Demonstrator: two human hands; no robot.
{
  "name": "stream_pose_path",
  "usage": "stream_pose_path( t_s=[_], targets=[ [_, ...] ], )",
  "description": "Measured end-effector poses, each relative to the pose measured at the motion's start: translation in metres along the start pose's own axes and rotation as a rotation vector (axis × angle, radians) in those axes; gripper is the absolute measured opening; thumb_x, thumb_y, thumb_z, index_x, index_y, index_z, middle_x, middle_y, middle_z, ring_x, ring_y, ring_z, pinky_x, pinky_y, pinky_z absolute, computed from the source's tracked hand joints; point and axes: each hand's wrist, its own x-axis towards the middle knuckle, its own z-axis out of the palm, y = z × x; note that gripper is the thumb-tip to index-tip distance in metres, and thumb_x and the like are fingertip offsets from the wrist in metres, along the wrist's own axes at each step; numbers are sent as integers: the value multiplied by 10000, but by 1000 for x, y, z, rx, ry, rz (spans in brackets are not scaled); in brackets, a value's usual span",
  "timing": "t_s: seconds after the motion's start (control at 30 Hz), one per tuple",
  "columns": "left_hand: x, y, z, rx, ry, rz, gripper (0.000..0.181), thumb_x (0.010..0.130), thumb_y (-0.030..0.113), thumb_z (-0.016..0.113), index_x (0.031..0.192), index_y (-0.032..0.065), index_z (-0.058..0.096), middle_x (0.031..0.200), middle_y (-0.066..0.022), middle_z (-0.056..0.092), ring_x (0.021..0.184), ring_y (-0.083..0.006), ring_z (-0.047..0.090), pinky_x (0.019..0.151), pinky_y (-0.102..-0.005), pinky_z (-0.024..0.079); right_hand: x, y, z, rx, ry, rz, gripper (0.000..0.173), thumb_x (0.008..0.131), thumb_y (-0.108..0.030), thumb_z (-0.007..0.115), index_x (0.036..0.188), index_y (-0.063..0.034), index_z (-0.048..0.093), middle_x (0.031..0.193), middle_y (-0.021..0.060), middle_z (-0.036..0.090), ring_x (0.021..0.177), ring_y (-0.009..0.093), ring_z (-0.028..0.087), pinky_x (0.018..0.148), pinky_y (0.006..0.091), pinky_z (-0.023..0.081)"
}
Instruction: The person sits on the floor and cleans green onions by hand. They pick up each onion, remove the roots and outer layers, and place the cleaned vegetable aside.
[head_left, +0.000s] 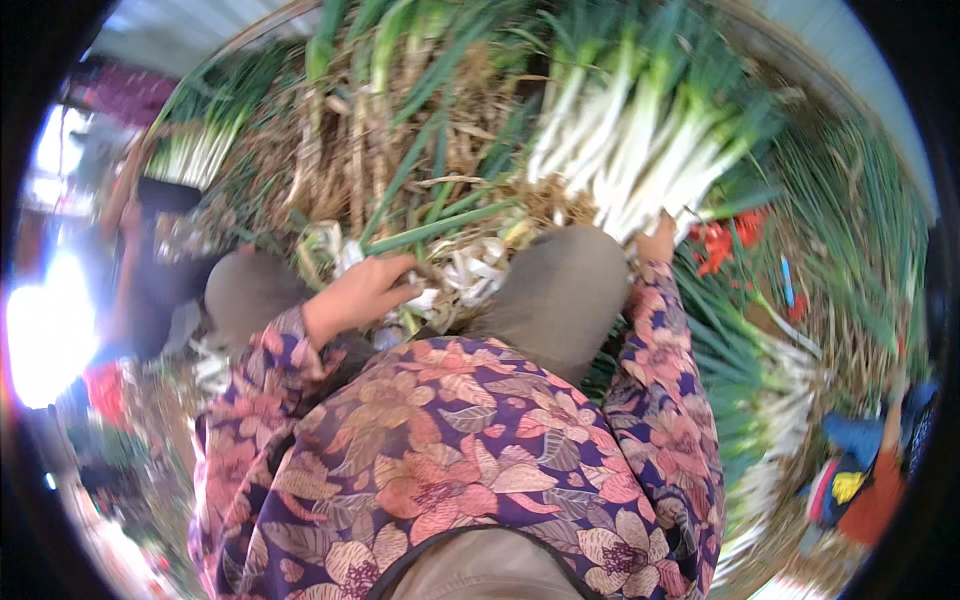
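My left hand (364, 294) hovers over a heap of stripped white peels (474, 271) between my knees, thumb and forefinger apart. No stalk shows in it. Long green leaves (442, 229) stretch across just beyond its fingers. My right hand (657, 241) is beside my right knee, at the lower ends of a pile of cleaned long green onions (637, 142) with white shafts and green tops. Its fingers touch the white ends, and blur hides whether they grip one. Uncleaned green onions (352, 150) with brown roots and dry skins lie ahead of me.
More cleaned onions (780, 427) are laid along my right side. Red plastic scraps (731, 234) and a light-blue stick-like object (787, 281) lie near them. Unpeeled onions (862, 240) spread at far right. Another person (874, 480) is at lower right; another person's arm (129, 247) shows at left.
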Motion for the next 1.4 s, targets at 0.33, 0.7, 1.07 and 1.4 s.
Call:
stream_pose_path(
  t_s=[0.33, 0.7, 1.07, 1.4],
  targets=[
    [23, -82, -52, 120, 167, -11, 330, 850, 271, 593, 1066, 22, 587, 843, -192, 644, 799, -333, 635, 736, -416, 491, -49, 35, 3, 17, -56, -177, 585, 796, -175, 659, 1275, 79, 440, 1307, 269, 428, 1233, 362, 407, 1036, 412, 333],
    [118, -225, -43, -144, 389, -538, 612, 826, 436, 597, 1079, -120, 556, 1035, -279, 613, 970, -373, 602, 859, -411, 461, -55, -148, -138, 747, -126, 175, 434, 910, -121, 516, 1322, -1, 446, 1166, 149, 574, 995, 225, 585, 865, 331, 468],
    [84, -93, -77, -626, 479, -187, 519, 832, 446, 622, 1007, -42, 603, 858, -174, 635, 805, -261, 636, 703, -375, 484, -94, -379, -50, 759, -911, -12, 590, 943, -395, 473, 1363, 8, 374, 1213, 173, 558, 1075, 243, 548, 963, 356, 406],
    [87, -112, -58, -1263, 652, -181, 440, 969, 387, 450, 1078, -22, 571, 896, -84, 612, 772, -162, 540, 709, -310, 449, -127, -392, -37, 756, -1209, -42, 606, 827, -99, 596, 1344, 62, 325, 1079, 124, 579, 949, 167, 563, 842, 295, 461]
  ],
)
